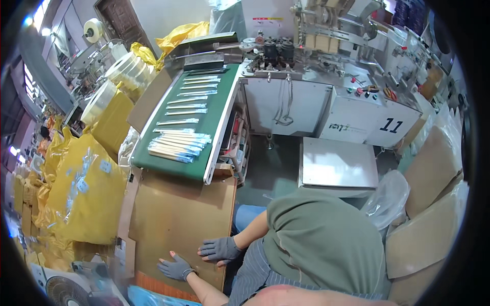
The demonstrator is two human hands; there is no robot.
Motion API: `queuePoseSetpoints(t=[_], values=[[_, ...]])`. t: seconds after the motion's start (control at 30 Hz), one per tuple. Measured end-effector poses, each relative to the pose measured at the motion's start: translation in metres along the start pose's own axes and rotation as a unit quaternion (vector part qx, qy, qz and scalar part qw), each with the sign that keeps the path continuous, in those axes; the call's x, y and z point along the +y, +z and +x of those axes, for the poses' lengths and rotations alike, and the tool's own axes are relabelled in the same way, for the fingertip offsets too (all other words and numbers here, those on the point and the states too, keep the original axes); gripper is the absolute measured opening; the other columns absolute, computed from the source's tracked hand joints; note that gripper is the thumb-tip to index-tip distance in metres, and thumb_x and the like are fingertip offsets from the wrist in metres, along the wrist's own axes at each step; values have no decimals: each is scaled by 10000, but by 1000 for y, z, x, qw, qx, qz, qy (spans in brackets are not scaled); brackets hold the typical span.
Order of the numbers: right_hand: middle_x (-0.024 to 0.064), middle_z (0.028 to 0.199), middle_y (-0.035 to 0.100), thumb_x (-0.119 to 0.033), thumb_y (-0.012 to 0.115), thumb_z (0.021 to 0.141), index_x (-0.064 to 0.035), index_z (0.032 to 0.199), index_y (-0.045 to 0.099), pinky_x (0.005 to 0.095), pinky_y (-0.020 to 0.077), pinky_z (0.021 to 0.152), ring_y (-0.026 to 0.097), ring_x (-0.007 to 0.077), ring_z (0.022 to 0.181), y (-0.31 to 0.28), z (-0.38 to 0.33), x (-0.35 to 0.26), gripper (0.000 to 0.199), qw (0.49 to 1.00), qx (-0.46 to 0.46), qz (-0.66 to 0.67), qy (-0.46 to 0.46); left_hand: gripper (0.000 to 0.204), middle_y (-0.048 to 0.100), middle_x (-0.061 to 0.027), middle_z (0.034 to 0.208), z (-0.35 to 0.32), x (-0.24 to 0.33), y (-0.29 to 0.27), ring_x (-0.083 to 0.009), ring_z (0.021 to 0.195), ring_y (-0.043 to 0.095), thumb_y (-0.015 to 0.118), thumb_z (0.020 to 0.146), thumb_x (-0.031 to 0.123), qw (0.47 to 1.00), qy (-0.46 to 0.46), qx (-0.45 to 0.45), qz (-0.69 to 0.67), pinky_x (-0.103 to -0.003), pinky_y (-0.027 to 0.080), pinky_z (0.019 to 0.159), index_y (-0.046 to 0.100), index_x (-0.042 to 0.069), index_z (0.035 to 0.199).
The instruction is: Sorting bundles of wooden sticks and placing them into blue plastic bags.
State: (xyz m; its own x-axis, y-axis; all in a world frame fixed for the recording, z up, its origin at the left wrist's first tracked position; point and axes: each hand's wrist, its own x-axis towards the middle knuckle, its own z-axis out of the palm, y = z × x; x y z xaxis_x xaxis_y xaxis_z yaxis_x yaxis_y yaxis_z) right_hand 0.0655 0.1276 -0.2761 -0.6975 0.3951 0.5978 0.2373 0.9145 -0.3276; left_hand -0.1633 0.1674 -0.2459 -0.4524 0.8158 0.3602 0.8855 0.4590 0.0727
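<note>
Fingers of both hands were spread and laid palm down; nothing was gripped in either. Both hands were covered by grey gloves, with fingertips left bare. The left hand (176, 268) was placed on the brown table (173, 219) toward its near end, thumb side turned to the other hand. The right hand (220, 249) was set just beside it, a little farther up and closer to the table's right edge. No contact between the hands was seen. Blue plastic (153, 297) was laid below the left hand, at the lower edge of view.

Beyond the table, the thin wrapped sticks (178, 145) were carried on a green belt (214, 115): a loose pile was gathered at the near end, and more were spaced out crosswise up to the far end. Well apart from the hands. Whether single or paired sticks were wrapped could not be told.

Left of the table, a big yellow sack (97, 194) was propped. Right of the belt, a white machine cabinet (357, 115) was fronted by a low white box (339, 163). Cardboard (421, 247) was stacked at far right, with a clear bag (388, 196) beside it.
</note>
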Motion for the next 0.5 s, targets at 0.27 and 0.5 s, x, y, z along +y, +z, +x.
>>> queuePoseSetpoints(t=[0.27, 0.5], values=[[267, 1355, 414, -393, 549, 861, 17, 1249, 461, 557, 279, 1040, 396, 413, 1270, 6, -2, 4, 572, 1000, 21, 6, -21, 708, 467, -237, 1342, 3, -11, 25, -358, 1260, 432, 448, 906, 590, 999, 15, 38, 4, -464, 360, 1017, 490, 4, 1300], [281, 1239, 500, -452, 447, 889, 11, 1125, 545, 569, 359, 944, 480, 439, 1160, 9, 2, 5, 529, 997, 65, 7, -31, 714, 468, -236, 1341, 2, -12, 32, -359, 1263, 426, 434, 907, 600, 998, 16, 53, -6, -466, 353, 1023, 481, 13, 1310]])
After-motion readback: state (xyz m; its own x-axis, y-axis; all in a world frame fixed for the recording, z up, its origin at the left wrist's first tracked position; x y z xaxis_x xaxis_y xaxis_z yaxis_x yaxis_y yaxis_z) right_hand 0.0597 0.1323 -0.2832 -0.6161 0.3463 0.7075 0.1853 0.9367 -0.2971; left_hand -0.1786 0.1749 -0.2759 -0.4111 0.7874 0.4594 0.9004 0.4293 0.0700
